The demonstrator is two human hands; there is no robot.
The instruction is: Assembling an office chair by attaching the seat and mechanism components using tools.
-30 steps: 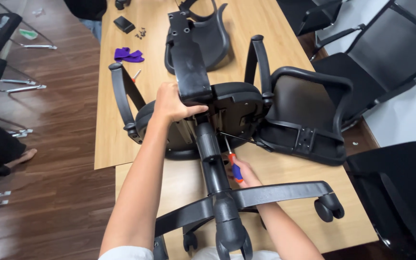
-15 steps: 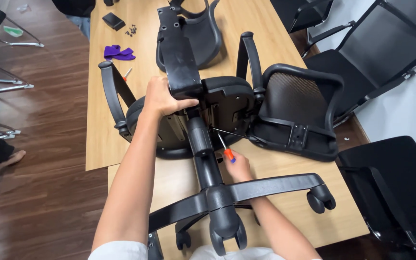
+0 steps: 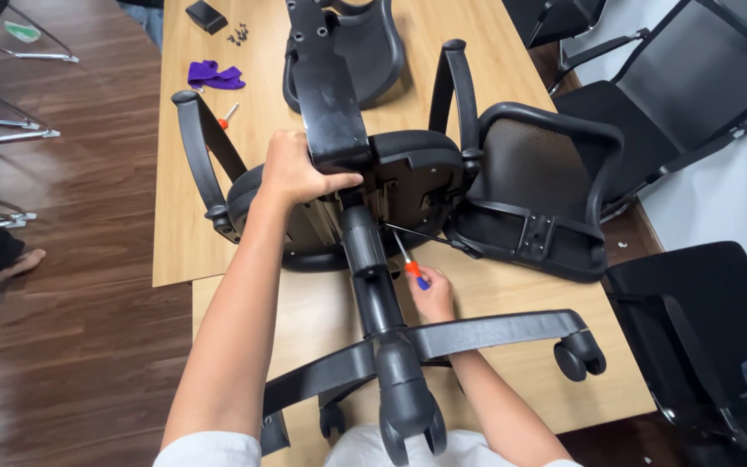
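Observation:
A black office chair (image 3: pixel 408 182) lies upside down on the wooden table (image 3: pixel 218 251), its wheeled star base (image 3: pixel 477 337) pointing toward me. My left hand (image 3: pixel 296 169) grips the black metal plate under the seat. My right hand (image 3: pixel 432 298) holds a screwdriver with an orange and blue handle (image 3: pixel 412 268); its thin shaft points up toward the seat's underside. The gas column (image 3: pixel 369 259) runs between my two arms.
A black mesh backrest (image 3: pixel 538 182) leans beside the seat. Another chair shell (image 3: pixel 356 43) lies farther back. Purple cloth (image 3: pixel 213 76), small screws (image 3: pixel 237 36) and a black box (image 3: pixel 206 14) sit at the far end. Finished black chairs (image 3: pixel 702 95) stand at the right. A person's bare foot (image 3: pixel 19 262) shows at left.
The view has shifted slightly closer. My right hand with the screwdriver has risen a little toward the seat's underside. My left hand keeps its grip on the plate.

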